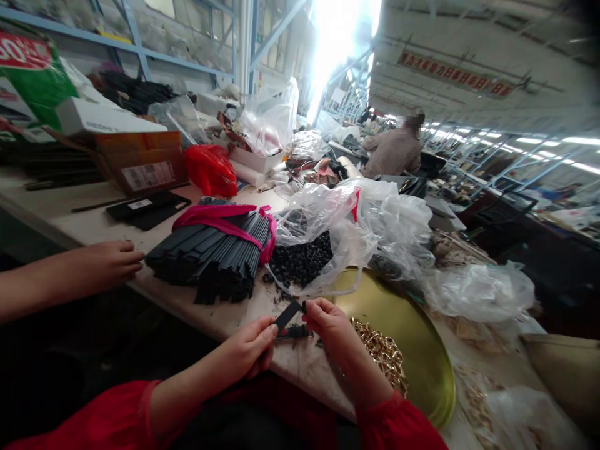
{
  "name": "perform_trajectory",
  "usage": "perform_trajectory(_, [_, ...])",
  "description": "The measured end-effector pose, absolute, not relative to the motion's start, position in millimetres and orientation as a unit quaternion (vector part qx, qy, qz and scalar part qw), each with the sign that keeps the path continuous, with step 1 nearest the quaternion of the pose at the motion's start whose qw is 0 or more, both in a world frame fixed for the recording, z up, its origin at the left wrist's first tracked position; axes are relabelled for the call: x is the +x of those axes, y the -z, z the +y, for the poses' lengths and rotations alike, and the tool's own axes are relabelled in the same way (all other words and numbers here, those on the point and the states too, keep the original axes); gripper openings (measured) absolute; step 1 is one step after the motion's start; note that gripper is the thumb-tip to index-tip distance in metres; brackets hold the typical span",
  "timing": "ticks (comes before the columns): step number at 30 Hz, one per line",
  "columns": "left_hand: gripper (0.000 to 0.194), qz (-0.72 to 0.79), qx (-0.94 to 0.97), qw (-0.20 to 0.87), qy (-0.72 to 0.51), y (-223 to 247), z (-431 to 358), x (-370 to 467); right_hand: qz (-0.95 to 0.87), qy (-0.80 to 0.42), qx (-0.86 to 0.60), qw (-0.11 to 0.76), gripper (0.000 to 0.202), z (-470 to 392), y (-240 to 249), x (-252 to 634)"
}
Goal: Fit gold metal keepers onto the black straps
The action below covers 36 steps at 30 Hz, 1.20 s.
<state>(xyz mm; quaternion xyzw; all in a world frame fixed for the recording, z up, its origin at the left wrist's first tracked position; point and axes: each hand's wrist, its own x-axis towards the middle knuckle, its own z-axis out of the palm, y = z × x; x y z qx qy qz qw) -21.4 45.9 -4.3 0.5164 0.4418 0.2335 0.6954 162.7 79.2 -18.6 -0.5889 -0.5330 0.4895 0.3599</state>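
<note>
My left hand (255,344) is closed around a short dark strap (287,315), gripping its lower end between thumb and fingers. At the strap's upper end, my right hand (328,320) pinches a small black piece (304,307), perhaps a loop; its exact shape is too small to tell. Below the strap, another dark strap piece (296,332) lies on the table edge. Behind my hands is a heap of small black parts (302,259) in a clear plastic bag (319,215). Gold-coloured metal pieces (382,350) lie on a round golden tray (424,347) beside my right forearm.
A bundle of dark strips (210,247) tied with pink cloth (234,215) lies left of my hands. A co-worker's hand (117,259) reaches in from the left. Behind are a cardboard box (145,159) and red bag (210,169). Another person (394,150) sits farther back.
</note>
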Motion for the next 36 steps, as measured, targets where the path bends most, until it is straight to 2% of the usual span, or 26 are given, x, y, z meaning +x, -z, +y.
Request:
perform_trajectory(4, [0.036, 0.434, 0.597, 0.648, -0.189, 1.8, 36.2, -12.4, -0.338, -0.596, -0.517, 0.513, 0.035, 37.3, 14.1, 161.2])
perform_trajectory(6, [0.034, 0.445, 0.633, 0.611, -0.166, -2.8, 30.7, -10.4, -0.318, -0.592, -0.507, 0.539, 0.036, 22.6, 14.0, 161.7])
perform_trajectory(10, [0.029, 0.432, 0.711, 0.545, -0.104, -15.4, 23.1, -13.7, -0.395, -0.543, -0.527, 0.520, 0.029, -2.0, 19.4, 167.7])
perform_trajectory(14, [0.024, 0.390, 0.757, 0.521, -0.053, -25.3, 21.4, -17.5, -0.383, -0.586, -0.517, 0.492, 0.027, -24.8, 27.2, 176.3])
perform_trajectory(19, [0.026, 0.395, 0.766, 0.506, 0.020, -23.5, 17.0, -11.4, -0.367, -0.613, -0.500, 0.490, 0.025, -41.7, 39.9, 172.3])
perform_trajectory(23, [0.030, 0.405, 0.762, 0.505, -0.017, -8.1, 9.4, -1.6, -0.326, -0.634, -0.495, 0.497, 0.030, -46.3, 52.2, 154.7])
perform_trajectory(26, [0.035, 0.412, 0.720, 0.552, -0.082, 1.1, 10.0, 5.8, -0.407, -0.520, -0.560, 0.500, 0.041, -43.7, 50.7, 156.4])
perform_trajectory(28, [0.038, 0.399, 0.693, 0.586, -0.133, 5.5, 14.6, 10.6, -0.492, -0.446, -0.585, 0.466, 0.039, -36.9, 43.0, 170.7])
perform_trajectory(30, [0.035, 0.396, 0.668, 0.604, -0.180, 10.7, 21.0, 15.1, -0.574, -0.359, -0.621, 0.395, 0.024, -24.4, 33.5, 191.7])
perform_trajectory(33, [0.029, 0.433, 0.596, 0.639, -0.220, 20.2, 29.3, 20.7, -0.652, -0.162, -0.718, 0.185, 0.022, 1.7, 24.8, 219.6])
perform_trajectory(35, [0.026, 0.455, 0.543, 0.670, -0.224, 24.8, 31.6, 23.7, -0.662, -0.090, -0.741, 0.065, 0.018, 17.9, 25.0, 228.3])
perform_trajectory(36, [0.025, 0.459, 0.524, 0.683, -0.220, 25.8, 31.8, 25.1, -0.664, -0.082, -0.742, 0.035, 0.016, 24.3, 26.4, 229.7])
